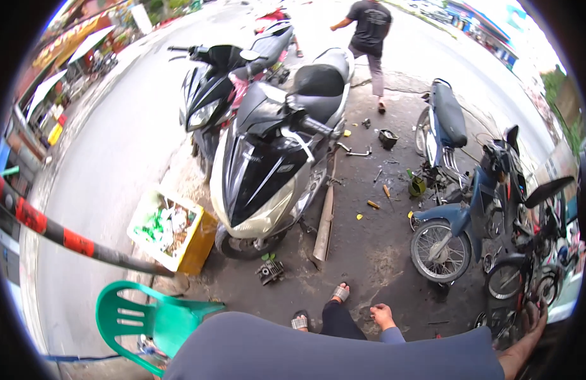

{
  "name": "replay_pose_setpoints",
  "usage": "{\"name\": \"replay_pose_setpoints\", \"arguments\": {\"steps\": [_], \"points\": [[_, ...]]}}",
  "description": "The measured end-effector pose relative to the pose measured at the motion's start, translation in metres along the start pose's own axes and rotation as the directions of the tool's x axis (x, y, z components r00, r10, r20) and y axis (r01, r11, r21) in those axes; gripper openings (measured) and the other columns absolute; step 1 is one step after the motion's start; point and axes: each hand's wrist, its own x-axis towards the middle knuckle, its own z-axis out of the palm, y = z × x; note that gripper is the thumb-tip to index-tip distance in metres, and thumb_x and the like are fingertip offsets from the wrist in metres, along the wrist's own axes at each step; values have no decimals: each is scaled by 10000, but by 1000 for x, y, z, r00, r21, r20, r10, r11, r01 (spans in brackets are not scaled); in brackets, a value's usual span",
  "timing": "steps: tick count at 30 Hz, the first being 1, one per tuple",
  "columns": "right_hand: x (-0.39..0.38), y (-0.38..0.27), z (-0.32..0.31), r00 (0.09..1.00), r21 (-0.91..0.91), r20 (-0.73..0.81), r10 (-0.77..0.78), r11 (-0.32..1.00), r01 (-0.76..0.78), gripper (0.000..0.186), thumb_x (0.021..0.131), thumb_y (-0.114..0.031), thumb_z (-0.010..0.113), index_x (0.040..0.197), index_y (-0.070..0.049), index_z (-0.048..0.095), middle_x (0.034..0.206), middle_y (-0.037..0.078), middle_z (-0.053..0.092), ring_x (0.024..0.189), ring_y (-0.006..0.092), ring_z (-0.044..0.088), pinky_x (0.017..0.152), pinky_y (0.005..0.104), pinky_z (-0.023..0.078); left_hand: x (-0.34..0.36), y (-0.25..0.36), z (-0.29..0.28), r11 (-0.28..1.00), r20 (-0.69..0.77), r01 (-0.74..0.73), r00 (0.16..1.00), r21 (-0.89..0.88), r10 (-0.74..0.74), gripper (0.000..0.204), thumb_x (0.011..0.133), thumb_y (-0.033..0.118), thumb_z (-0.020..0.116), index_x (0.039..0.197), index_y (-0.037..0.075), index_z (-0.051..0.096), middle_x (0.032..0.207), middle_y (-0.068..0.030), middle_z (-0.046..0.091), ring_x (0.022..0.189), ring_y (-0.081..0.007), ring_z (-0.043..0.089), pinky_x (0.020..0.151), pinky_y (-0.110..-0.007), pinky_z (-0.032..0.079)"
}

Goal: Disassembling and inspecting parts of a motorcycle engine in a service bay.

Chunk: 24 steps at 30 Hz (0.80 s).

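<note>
A hand in a grey-blue sleeve (pixel 383 315), which I take as my left hand, is in front of my grey shirt, beside a dark trouser leg (pixel 343 323). Its fingers are curled together, and whatever they may hold is hidden. Out at the far right, my right hand (pixel 532 322) is raised on a bare forearm, its darkened fingers bent but apart. Nothing plainly shows in it. Behind it stand closely parked motorbikes (pixel 505 278). Two sandalled feet (pixel 340 291) rest on the dark ground.
Two large scooters (pixel 261 171) stand ahead, left of centre. A yellow bin (pixel 195 244) full of rubbish and a green plastic chair (pixel 169 326) are at left. Blue motorbike (pixel 464 221) at right. Screwdriver (pixel 387 192), engine part (pixel 270 272) and pipe (pixel 324 228) lie around. A person (pixel 369 38) walks ahead.
</note>
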Motion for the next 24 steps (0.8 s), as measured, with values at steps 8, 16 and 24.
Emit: {"name": "replay_pose_setpoints", "arguments": {"steps": [8,16,24], "points": [[-108,212,-44,836,513,-404,372,849,-130,183,688,-52,693,782,18,552,628,86,581,517,188,572,480,338,460,81,170,-9,682,-7,-436,839,587,544,357,780,232,559,1066,21,591,1030,-115,586,950,-278,548,914,-457,401],[-173,392,-38,584,562,-575,573,796,-228,331,679,-256,694,878,5,654,893,210,657,898,352,623,803,392,481,158,216,-31,435,-90,-675,595,-596,799,333,758,225,603,1064,98,625,1059,-92,601,1067,-268,526,920,-474,371],[-254,397,-161,586,761,-516,625,648,-20,271,752,-167,673,961,-10,599,672,69,588,558,160,584,407,309,445,-15,126,419,580,663,691,679,-432,-315,365,862,258,534,1167,62,572,1153,-139,603,999,-293,592,854,-346,460]]}}
